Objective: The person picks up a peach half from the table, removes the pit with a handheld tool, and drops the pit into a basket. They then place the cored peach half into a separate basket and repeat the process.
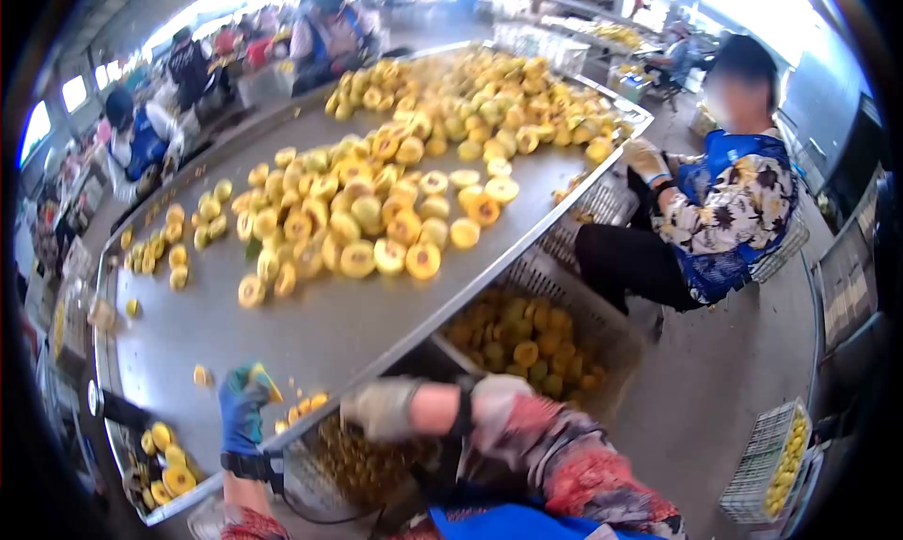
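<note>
We are sitting at a metal table [188,324], where a big heap of yellow fruit [367,211] is lying, much of it halved and many cut faces showing brown centres. Below, a crate [527,272] is holding more fruit; judging by the heap, far more is waiting than is finished. Our right hand [381,408], gloved and blurred, is hovering over brown bits [353,465]; we cannot tell its grip. Our left hand [246,404] is pinching a yellow piece [271,386] above the table. We are finding no readable writing.
</note>
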A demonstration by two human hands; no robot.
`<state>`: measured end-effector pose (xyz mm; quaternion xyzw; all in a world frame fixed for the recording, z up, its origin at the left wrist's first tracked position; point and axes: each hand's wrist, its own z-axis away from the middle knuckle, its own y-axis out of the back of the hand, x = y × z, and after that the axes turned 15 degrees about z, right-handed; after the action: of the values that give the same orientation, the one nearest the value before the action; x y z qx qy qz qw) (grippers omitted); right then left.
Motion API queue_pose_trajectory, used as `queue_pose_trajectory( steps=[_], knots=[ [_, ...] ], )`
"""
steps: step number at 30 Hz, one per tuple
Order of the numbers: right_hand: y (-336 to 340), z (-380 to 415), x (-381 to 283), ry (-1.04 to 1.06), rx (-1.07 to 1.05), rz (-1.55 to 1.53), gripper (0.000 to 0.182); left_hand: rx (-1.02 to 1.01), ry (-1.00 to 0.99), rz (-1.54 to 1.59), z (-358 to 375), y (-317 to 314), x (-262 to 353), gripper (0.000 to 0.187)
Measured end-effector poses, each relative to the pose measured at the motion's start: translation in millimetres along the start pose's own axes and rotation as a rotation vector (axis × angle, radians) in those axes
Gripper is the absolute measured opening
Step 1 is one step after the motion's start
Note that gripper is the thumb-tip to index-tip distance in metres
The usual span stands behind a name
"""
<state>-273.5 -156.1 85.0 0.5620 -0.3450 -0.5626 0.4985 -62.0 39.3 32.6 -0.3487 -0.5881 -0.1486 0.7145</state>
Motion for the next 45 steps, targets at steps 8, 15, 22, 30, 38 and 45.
queue_pose_trajectory(
  steps=[8, 15, 22, 30, 38, 45],
  knots=[
    [71, 33, 6, -0.364, 0.772, -1.365, 0.018, -0.028, 0.014, 0.662, 56, -11, 6, 0.054],
    [-11, -54, -61, -0.429, -0.063, -0.946, 0.039, 0.104, 0.006, 0.808, 58, -34, 26, 0.055],
    [-47, -94, -64, -0.266, 0.130, -0.435, 0.051, 0.073, -0.102, 0.747, 56, -25, 12, 0.042],
    [-67, -106, -61, -0.168, 0.264, -0.423, 0.036, 0.093, -0.265, 0.597, 55, -25, -11, 0.039],
    [-79, -107, -68, -0.177, 0.220, -0.510, 0.032, 0.202, -0.317, 0.491, 62, -28, -22, 0.043],
    [-84, -101, -78, -0.213, 0.174, -0.647, 0.039, 0.151, -0.305, 0.416, 68, -30, -21, 0.045]
  ],
)
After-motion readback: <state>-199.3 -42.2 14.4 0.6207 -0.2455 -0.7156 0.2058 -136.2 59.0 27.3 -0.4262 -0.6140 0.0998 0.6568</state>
